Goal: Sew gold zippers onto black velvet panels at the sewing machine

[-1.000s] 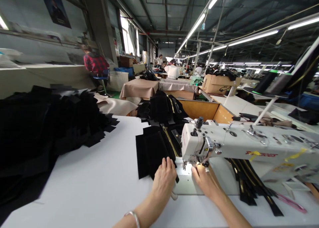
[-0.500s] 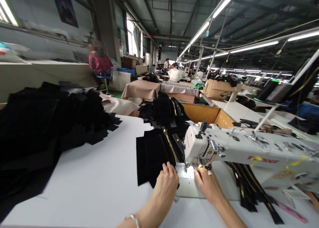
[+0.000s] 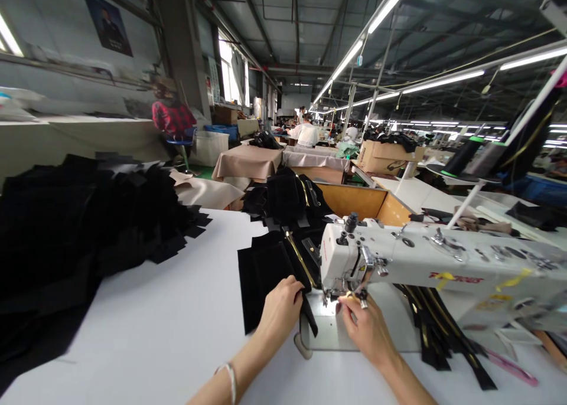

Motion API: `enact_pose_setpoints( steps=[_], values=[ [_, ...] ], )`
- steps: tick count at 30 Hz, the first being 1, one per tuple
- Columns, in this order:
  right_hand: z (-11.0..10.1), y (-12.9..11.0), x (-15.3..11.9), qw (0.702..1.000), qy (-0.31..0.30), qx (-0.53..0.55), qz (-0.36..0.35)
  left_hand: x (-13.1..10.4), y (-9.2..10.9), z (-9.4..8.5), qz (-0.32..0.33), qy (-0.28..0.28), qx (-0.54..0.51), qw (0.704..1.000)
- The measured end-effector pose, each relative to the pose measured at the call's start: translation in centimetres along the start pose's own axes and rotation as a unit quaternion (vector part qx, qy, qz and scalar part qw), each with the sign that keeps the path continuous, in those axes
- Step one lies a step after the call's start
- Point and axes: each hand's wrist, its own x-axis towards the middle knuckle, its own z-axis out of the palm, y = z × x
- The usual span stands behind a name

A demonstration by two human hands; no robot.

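My left hand (image 3: 282, 303) has its fingers curled over the right edge of a black fabric panel (image 3: 261, 269), left of the needle. The panel lies flat, and a gold zipper (image 3: 301, 257) runs along it. A narrow black flap hangs out below my fingers. My right hand (image 3: 365, 325) is close beside the presser foot of a white sewing machine (image 3: 398, 254), thumb and forefinger pinched together. Whatever lies between those fingertips is too small to make out. Under them is the shiny metal needle plate (image 3: 323, 322).
A large pile of black fabric pieces (image 3: 88, 216) covers the left of the white table (image 3: 168, 328). More black pieces (image 3: 287, 195) are heaped behind the panel. Zipper strips (image 3: 436, 328) and a pink tool (image 3: 511, 366) lie at right. A person in a checked shirt (image 3: 172, 117) sits far left.
My left hand has moved left and slightly up with the fabric edge, uncovering more of the plate. My right fingertips have closed into a pinch by the needle. The view has shifted a little.
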Motion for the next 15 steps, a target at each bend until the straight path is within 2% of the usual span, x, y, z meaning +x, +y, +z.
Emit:
enact_pose_setpoints(
  steps=[3,6,10,13,15],
  values=[
    [-0.6,-1.1,0.3,0.999,-0.009,0.008,-0.043,0.5,-0.7,-0.3,-0.051,0.012,-0.05,0.997],
    [0.3,-2.4,0.8,0.996,-0.004,0.009,-0.09,0.3,-0.8,-0.5,-0.061,0.023,-0.074,0.995],
    [4.6,-3.4,1.8,0.992,0.029,-0.051,-0.116,-0.1,-0.8,-0.4,-0.036,0.024,-0.074,0.996],
    [8.3,-3.6,2.8,0.988,0.035,-0.121,-0.089,0.1,-1.5,0.0,-0.025,0.015,-0.099,0.995],
    [9.9,-3.7,3.2,0.987,0.048,-0.133,-0.076,0.4,-2.2,0.3,-0.029,0.0,-0.114,0.993]
  ],
)
